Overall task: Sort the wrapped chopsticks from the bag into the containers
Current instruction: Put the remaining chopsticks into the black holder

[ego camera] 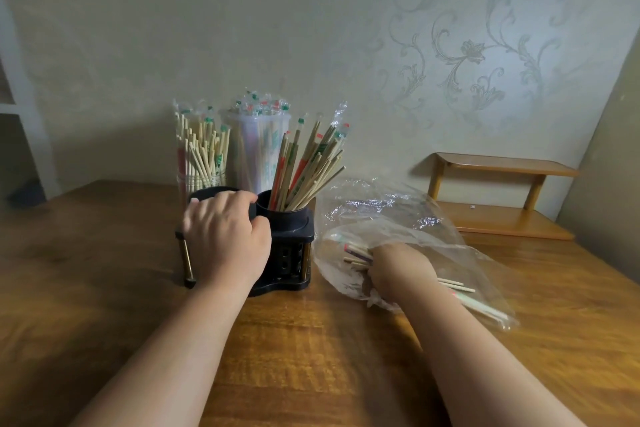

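Observation:
A black two-cup holder (289, 236) stands on the wooden table (311, 340). Its right cup holds several wrapped chopsticks (304, 170) leaning right. My left hand (225, 236) rests over the left cup, fingers curled round its rim. Behind stand a clear glass (201, 163) and a translucent plastic tub (259, 149), both packed with wrapped chopsticks. To the right lies a clear plastic bag (408, 236). My right hand (398, 270) is inside it, gripping a bunch of wrapped chopsticks (356, 255) whose ends stick out on both sides.
A small wooden two-tier shelf (498, 198) stands at the back right against the patterned wall. A white shelf edge (20, 107) shows at the far left. The table's left side is bare wood.

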A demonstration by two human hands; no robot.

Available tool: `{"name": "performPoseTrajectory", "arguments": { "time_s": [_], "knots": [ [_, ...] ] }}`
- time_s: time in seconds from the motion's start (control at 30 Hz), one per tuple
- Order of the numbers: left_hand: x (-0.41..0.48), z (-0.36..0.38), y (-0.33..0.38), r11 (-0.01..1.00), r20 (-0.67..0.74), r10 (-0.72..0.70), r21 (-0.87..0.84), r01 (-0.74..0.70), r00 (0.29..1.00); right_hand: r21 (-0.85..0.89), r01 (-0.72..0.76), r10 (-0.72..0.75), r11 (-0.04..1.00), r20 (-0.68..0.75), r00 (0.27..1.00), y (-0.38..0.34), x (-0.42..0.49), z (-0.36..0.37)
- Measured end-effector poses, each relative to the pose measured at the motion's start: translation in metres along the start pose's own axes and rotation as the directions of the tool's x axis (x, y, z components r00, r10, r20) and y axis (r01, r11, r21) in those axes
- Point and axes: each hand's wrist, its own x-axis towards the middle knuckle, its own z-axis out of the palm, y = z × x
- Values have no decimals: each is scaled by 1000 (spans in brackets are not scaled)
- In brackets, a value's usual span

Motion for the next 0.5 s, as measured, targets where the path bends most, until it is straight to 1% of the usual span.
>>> {"name": "performPoseTrajectory", "arguments": {
  "time_s": [0.17,0.27,0.5],
  "knots": [
    [1,-1,1,1000,-3,1,-4,-1,1000,11,-3,3,1000,66,998,2,8,2],
    [0,-1,0,1000,-2,2,-5,-2,1000,1,20,-20,1000,84,996,1,10,5],
    [1,-1,0,1000,10,-4,-4,4,1000,-119,119,-119,986,6,993,1,-5,-6]
  ]
}}
